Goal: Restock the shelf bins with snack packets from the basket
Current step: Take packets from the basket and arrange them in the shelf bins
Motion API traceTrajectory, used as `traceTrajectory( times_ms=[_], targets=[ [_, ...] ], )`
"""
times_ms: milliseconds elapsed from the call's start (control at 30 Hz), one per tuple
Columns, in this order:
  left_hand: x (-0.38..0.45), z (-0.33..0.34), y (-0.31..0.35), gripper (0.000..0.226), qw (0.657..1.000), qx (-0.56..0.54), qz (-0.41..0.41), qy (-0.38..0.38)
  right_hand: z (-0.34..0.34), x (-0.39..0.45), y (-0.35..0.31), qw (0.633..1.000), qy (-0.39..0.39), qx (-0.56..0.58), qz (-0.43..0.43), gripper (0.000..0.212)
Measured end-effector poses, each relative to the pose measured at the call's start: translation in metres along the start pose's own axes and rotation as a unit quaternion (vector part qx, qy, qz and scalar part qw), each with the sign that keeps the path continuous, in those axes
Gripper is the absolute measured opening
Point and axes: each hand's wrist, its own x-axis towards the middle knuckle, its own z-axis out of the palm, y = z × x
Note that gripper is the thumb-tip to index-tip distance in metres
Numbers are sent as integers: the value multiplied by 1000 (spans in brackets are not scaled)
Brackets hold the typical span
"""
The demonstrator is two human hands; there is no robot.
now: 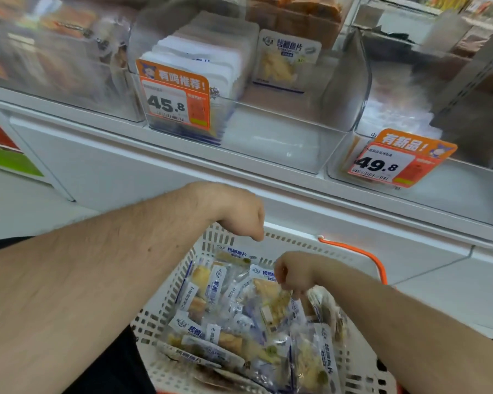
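Head view: we face a white shelf (182,166) carrying clear shelf bins (282,143); the middle bin holds a row of upright snack packets at its left and one packet (285,64) at the back, the rest of its floor bare. Orange price tags (177,100) hang on the bin fronts. Below, a white basket (165,308) with an orange handle (373,260) holds loose snack packets (239,317). Our left hand (239,214) is clenched above the basket's far rim, holding nothing we can see; our right hand (293,274) pinches a packet among the pile.

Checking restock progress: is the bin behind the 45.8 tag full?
Part full: bin holds packets on its left; its right front is bare.
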Motion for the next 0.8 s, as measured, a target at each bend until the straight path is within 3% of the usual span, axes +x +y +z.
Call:
traceTrajectory(
  times_ms=[133,267,367,467,533,667,800],
  targets=[
    [-6,-12,-15,22,993,-83,3,79,-51,-40,-12,991,107,45,-68,18],
    [-6,-13,-25,15,978,-178,1,105,-77,-80,-29,944,185,235,-141,10],
    [-13,-14,-23,44,972,-228,11,63,-81,-96,-41,886,235,346,-202,8],
    [-21,-16,-21,67,970,-239,32,38,-80,-102,-50,854,268,371,-246,23],
    [-24,-19,-24,57,967,-248,35,40,-81,-104,-55,842,283,376,-262,32],
    [-28,-25,-36,22,964,-253,39,73,-82,-107,-60,812,290,425,-276,30],
    [-35,-31,-44,10,967,-233,22,97,-84,-109,-59,788,298,463,-275,30]
  ],
)
